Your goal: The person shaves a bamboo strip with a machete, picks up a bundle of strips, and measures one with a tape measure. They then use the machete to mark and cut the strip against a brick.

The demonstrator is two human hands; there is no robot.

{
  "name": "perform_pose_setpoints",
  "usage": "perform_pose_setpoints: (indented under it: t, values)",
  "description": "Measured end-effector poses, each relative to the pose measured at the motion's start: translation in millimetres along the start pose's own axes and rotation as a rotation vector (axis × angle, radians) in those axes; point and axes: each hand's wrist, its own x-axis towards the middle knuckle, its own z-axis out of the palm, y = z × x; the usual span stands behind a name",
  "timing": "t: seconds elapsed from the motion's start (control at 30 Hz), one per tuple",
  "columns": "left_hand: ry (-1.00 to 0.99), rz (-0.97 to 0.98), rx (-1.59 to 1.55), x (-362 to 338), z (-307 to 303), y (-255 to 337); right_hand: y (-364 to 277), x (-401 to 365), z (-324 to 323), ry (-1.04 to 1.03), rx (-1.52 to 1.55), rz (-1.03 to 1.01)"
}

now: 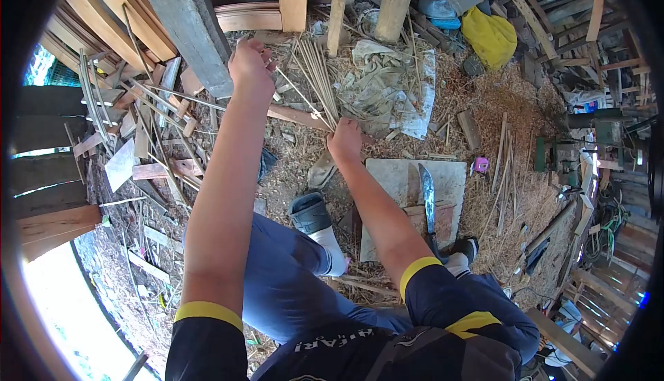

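Note:
My right hand (346, 142) is closed round the lower end of a bundle of thin wooden sticks (318, 77), which fans out away from me. Farther up and to the left, the fingers of my left hand (250, 64) are closed on a thin pale cord (296, 90). It runs taut from that hand down to the bundle, just above my right hand, with a small pale tuft where it meets the sticks. Whether the cord circles the bundle is not clear. A machete (428, 198) lies on a flat board (382, 173) near my right forearm.
Wood shavings cover the ground. Scrap wood (162, 170) is heaped at left beside a thick post (190, 28). Ahead lie a crumpled cloth (377, 80) and a yellow bag (490, 37). A small pink object (481, 165) sits right of the board. A boot (309, 213) is by my leg.

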Motion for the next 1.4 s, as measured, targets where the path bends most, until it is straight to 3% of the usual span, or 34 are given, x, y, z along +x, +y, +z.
perform_pose_setpoints:
  t: [0.23, 0.33, 0.53, 0.63, 0.7, 0.8, 0.9, 1.0, 1.03, 1.13, 1.2, 1.4]
  values:
    - [-0.012, -0.043, -0.015, -5, 4, 3, -1, 13, -5, -0.164, 0.189, 0.058]
    - [-0.017, -0.058, -0.006, -6, 2, 0, 3, 13, -15, -0.080, 0.181, 0.034]
    - [-0.038, -0.119, 0.000, -18, 3, -2, 26, 37, -19, -0.236, 0.292, -0.063]
    - [-0.128, -0.133, 0.054, -13, 0, -3, 27, 29, -47, -0.528, 0.893, 0.235]
    - [-0.250, -0.153, 0.156, -9, -5, -13, 28, 18, -63, -0.512, 0.989, 0.247]
    - [-0.156, -0.191, 0.384, -9, -6, -60, 30, -10, -112, -0.569, 1.141, 0.239]
    - [-0.146, -0.455, 0.247, -59, 3, -81, 39, -32, -142, -0.672, 1.284, 0.186]
    - [-0.375, -0.519, 0.106, -85, 10, -90, 47, -53, -169, -0.741, 1.294, 0.141]
    - [-0.630, -0.557, -0.118, -87, 11, -89, 47, -60, -176, -0.759, 1.292, 0.135]
    - [-0.667, -0.326, 0.026, -131, 28, -65, 40, -77, -199, -0.717, 1.256, 0.129]
    - [-0.704, -0.301, 0.014, -139, 33, -61, 31, -91, -212, -0.646, 1.305, 0.161]
    - [-0.639, -0.177, -0.079, -160, 49, -50, 28, -118, -218, -0.543, 1.335, -0.088]
